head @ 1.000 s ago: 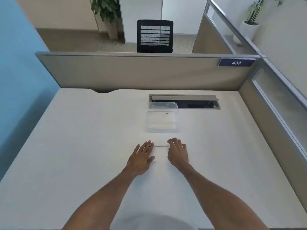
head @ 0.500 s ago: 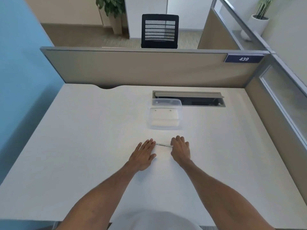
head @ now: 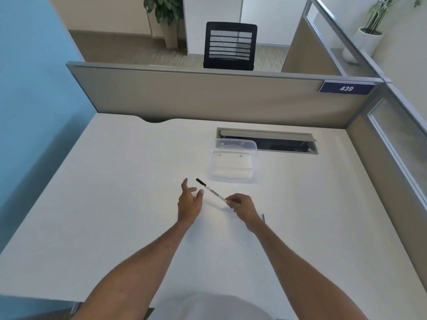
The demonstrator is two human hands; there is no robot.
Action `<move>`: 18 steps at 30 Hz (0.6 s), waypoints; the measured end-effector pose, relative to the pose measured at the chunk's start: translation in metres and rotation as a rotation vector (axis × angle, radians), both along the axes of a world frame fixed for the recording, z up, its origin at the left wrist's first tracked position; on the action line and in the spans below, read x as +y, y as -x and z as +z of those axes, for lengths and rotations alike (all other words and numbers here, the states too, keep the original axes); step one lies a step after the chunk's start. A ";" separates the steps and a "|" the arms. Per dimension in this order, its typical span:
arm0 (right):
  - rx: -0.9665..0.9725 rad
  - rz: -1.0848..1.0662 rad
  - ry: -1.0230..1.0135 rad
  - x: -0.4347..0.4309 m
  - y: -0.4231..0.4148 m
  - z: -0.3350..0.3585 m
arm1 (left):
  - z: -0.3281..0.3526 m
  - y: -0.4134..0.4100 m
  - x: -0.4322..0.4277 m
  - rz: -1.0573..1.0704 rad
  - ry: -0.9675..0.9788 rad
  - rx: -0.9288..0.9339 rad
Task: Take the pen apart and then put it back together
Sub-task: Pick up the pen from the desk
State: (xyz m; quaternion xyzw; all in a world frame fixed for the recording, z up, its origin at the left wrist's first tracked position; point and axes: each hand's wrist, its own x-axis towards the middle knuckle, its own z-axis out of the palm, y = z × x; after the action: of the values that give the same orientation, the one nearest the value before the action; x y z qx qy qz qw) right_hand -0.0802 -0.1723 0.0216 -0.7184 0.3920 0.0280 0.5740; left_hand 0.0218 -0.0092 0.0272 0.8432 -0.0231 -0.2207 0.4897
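A thin pen (head: 210,190) with a white barrel and a black cap end is lifted off the white desk (head: 115,204). My right hand (head: 242,205) pinches its near end, and the black end points up and to the left. My left hand (head: 190,199) hovers just left of the pen with fingers spread, apart from it and holding nothing. A small dark sliver (head: 263,217) shows just right of my right wrist; I cannot tell what it is.
A clear plastic container (head: 233,163) sits just beyond the hands. Behind it is an open cable slot (head: 266,140) in the desk. Grey partition walls (head: 208,95) close off the back and right sides.
Both hands lay flat on the desk at the pen's two ends. Now my right hand has lifted the pen by one end, and my left hand has risen and spread its fingers.
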 end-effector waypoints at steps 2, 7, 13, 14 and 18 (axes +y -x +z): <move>-0.033 -0.037 -0.133 0.004 -0.003 0.000 | 0.005 -0.006 -0.006 0.050 0.171 0.207; -0.063 -0.092 -0.416 0.013 -0.008 0.000 | 0.011 -0.005 -0.012 -0.117 0.318 0.480; -0.086 -0.155 -0.700 0.013 -0.002 -0.004 | 0.009 -0.004 -0.018 -0.108 0.400 0.567; -0.073 -0.137 -0.731 0.012 -0.001 -0.004 | 0.009 -0.004 -0.017 -0.109 0.403 0.576; -0.026 -0.055 -0.847 0.010 0.005 -0.004 | 0.011 0.000 -0.020 -0.076 0.444 0.624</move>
State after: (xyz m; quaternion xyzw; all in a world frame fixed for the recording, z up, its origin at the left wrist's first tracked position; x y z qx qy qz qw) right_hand -0.0853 -0.1624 0.0181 -0.4086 0.3579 0.1622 0.8238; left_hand 0.0221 -0.0288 0.0379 0.6075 0.0486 -0.4741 0.6355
